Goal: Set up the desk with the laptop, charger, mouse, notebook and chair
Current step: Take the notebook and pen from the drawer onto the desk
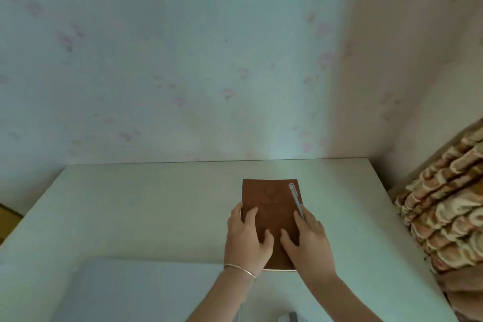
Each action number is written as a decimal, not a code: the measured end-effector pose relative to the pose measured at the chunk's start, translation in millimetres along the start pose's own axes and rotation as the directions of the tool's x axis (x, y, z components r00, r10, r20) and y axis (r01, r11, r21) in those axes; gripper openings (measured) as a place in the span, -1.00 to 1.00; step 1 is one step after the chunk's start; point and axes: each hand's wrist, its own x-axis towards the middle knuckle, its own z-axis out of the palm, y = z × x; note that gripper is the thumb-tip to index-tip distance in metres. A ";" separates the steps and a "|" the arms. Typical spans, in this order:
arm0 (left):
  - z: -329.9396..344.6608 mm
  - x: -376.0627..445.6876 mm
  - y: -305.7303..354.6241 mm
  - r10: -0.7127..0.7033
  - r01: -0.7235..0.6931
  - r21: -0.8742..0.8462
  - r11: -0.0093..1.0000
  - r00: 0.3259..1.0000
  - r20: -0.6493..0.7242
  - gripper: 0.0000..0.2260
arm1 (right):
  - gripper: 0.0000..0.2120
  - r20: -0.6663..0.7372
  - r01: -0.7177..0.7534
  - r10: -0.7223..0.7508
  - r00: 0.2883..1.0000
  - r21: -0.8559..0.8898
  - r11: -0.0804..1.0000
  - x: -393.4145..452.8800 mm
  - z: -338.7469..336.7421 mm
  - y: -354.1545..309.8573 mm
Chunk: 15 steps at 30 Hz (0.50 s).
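Note:
A brown notebook lies flat on the pale desk, right of centre. A white pen rests along the notebook's right edge. My left hand holds the notebook's left edge, thumb on the cover. My right hand grips the lower right part, fingers spread on the cover and touching the pen's near end. A closed silver laptop sits at the desk's front, left of my arms. The chair, charger and mouse are not in view.
The desk backs onto a pale patterned wall. A patterned ruffled cloth hangs or is piled past the desk's right edge. A small white object peeks in at the bottom edge.

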 end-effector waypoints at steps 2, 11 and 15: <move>13.0 3.7 -6.7 -0.005 0.004 0.020 1.000 0.999 0.038 -0.52 | -0.49 0.028 0.009 -0.008 1.000 -0.036 0.999 3.4 12.2 7.6; 34.6 2.7 -12.0 0.001 -0.010 0.305 0.952 1.000 0.029 -0.52 | -0.52 -0.029 0.031 -0.041 0.999 -0.276 0.961 0.1 32.7 13.3; 34.1 2.0 -7.6 -0.062 0.039 0.296 0.954 0.996 0.069 -0.49 | -0.53 -0.002 0.005 -0.006 1.000 -0.215 0.977 -1.0 29.4 15.5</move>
